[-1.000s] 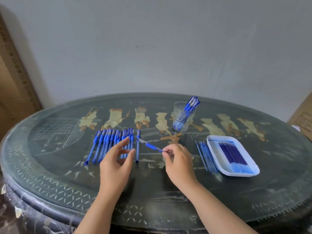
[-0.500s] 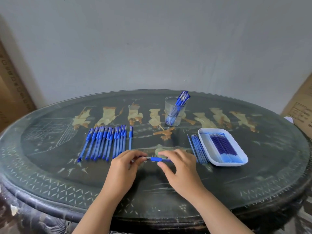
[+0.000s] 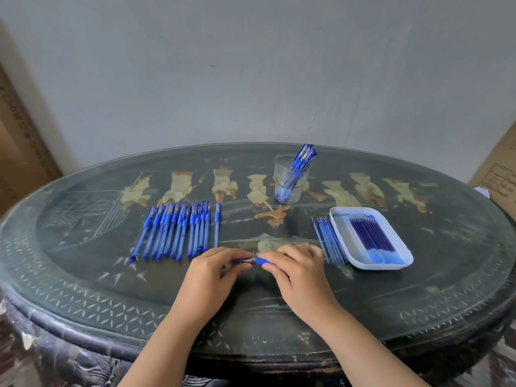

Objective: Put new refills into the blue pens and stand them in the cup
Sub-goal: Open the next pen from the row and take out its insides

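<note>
Just now the left hand [image 3: 212, 270] and the right hand [image 3: 298, 270] meet over the near middle of the table [image 3: 279, 317], both clamped on one blue pen [image 3: 258, 261] that runs crosswise between them. The left hand's thumb and fingertips pinch the tip end, while the right hand's curled fingers cover the blue grip and the barrel behind it. Only a short stretch of the pen shows in the gap. Whether it rests on the table or is held just above it cannot be told. Just beyond the left hand and out to its left lies a row of pens [image 3: 178, 230], side by side, blue grips at the far end. Just right of the right hand a few loose refills [image 3: 328, 241] lie parallel on the table, close against the left wall of a white tray [image 3: 375, 267], which holds a packed batch of dark refills [image 3: 371, 236]. Well beyond the right hand stands a clear cup [image 3: 290, 180] with several standing pens [image 3: 303, 160] leaning to the right. A cardboard box [image 3: 499, 180] sits past the table's far right edge.
</note>
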Tool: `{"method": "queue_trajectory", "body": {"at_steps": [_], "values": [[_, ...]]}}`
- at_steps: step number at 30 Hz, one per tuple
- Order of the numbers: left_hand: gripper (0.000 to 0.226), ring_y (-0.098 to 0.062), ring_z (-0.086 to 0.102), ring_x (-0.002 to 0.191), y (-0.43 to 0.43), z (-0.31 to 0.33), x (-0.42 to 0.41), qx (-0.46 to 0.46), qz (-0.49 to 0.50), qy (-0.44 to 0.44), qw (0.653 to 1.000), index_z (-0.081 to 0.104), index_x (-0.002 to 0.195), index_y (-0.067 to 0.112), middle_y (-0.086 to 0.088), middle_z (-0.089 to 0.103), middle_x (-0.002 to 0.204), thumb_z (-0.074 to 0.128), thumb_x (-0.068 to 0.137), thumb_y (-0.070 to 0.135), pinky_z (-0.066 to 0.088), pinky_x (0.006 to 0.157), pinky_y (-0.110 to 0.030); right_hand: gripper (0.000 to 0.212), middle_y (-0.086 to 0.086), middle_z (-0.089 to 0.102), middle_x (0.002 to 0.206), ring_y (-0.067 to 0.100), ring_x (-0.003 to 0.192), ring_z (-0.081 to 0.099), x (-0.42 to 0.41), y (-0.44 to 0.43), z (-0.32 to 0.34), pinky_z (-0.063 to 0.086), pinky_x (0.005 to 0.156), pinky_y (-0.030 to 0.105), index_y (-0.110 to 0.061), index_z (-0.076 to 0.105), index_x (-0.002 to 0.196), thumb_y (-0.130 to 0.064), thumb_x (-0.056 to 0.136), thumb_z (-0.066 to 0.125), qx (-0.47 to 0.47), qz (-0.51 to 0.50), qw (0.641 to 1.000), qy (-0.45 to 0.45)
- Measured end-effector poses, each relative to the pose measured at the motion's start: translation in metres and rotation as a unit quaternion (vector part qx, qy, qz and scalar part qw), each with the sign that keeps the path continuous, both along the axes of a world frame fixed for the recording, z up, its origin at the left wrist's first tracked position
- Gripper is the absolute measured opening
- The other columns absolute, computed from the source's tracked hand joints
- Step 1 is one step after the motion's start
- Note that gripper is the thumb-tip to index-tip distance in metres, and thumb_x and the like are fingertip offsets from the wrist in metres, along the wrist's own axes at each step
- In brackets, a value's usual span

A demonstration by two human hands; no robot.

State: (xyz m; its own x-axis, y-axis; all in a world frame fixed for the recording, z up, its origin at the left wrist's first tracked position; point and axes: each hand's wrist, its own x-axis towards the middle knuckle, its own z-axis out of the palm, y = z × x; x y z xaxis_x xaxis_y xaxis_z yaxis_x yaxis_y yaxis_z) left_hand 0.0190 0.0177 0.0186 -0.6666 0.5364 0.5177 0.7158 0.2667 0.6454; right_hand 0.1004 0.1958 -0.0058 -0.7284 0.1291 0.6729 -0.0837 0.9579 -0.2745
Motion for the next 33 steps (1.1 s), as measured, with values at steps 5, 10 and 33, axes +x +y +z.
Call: {"method": "queue_trajectory", "body": {"at_steps": [5, 10, 33], "values": [[0.018, 0.005, 0.059, 0.085, 0.0005, -0.0007, -0.0012, -0.018, -0.006, -0.002, 1.000, 0.076, 0.095, 0.025, 0.026, 0.066, 0.087, 0.079, 0.079, 0.019, 0.044, 0.076, -0.007, 0.021, -0.014, 0.065, 0.088, 0.013, 0.079, 0.054, 0.0015, -0.0015, 0.0021, 0.049, 0.074, 0.036, -0.024, 0.071, 0.098, -0.025, 0.093, 0.050, -0.013, 0.045, 0.999, -0.016], [0.008, 0.001, 0.058, 0.081, 0.0014, -0.0002, -0.0013, -0.025, 0.000, -0.024, 0.999, 0.074, 0.090, 0.021, 0.021, 0.064, 0.079, 0.075, 0.084, 0.017, 0.040, 0.070, -0.006, 0.019, -0.015, 0.064, 0.087, 0.013, 0.079, 0.054, 0.0054, -0.0065, 0.0088, 0.046, 0.071, 0.036, -0.024, 0.069, 0.096, -0.020, 0.092, 0.050, 0.016, 0.035, 0.999, 0.001], [0.015, -0.008, 0.069, 0.079, -0.0029, 0.0069, -0.0012, 0.004, -0.023, -0.102, 0.995, 0.076, 0.098, 0.027, 0.019, 0.073, 0.085, 0.071, 0.086, 0.018, 0.051, 0.068, -0.016, 0.036, -0.005, 0.065, 0.091, 0.015, 0.082, 0.059, 0.0062, -0.0022, 0.0069, 0.052, 0.072, 0.033, -0.018, 0.071, 0.119, -0.008, 0.089, 0.052, -0.030, 0.086, 0.996, -0.008]]}}
